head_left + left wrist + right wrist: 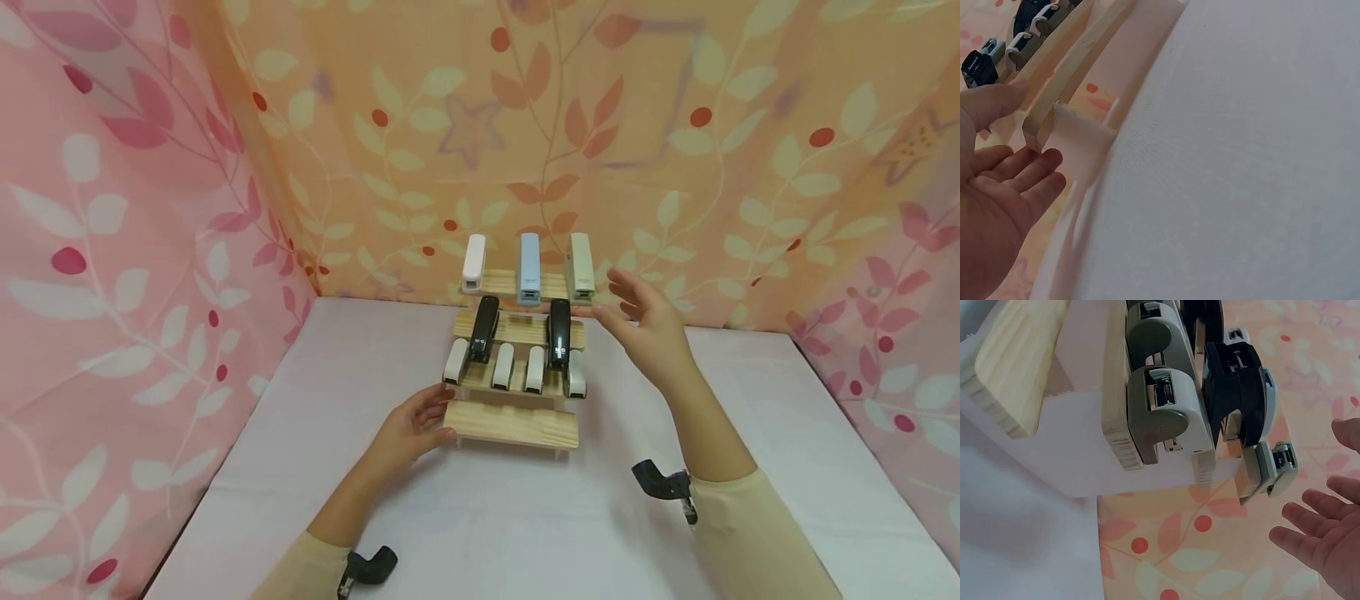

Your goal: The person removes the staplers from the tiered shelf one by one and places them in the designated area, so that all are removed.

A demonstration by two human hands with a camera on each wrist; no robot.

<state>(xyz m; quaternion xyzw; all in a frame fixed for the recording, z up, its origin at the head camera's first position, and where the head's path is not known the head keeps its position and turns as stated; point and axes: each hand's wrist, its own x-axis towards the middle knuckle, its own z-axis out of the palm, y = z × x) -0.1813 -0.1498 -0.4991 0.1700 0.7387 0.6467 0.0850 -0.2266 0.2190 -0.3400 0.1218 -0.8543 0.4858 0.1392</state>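
A stepped wooden display rack (pixel 510 425) stands on the table with staplers on its upper tiers. On the top tier are a white stapler (pixel 474 263), a light blue stapler (pixel 528 268) and a green stapler (pixel 580 267). Two black staplers, a left one (pixel 484 329) and a right one (pixel 558 333), lie below. Several small white staplers (pixel 1166 403) line the tier under them. My left hand (pixel 405 432) is at the left end of the bare lowest plank, fingers loosely bent; contact is unclear. Beside the green stapler, my right hand (pixel 651 332) hovers with spread fingers, holding nothing.
White cloth covers the table (pixel 480 533). Behind the rack hangs an orange leaf-patterned curtain (pixel 420 167), with a pink curtain (pixel 135 292) on the left. Black wrist cameras are strapped at both sleeves, such as the right wrist camera (pixel 662 482).
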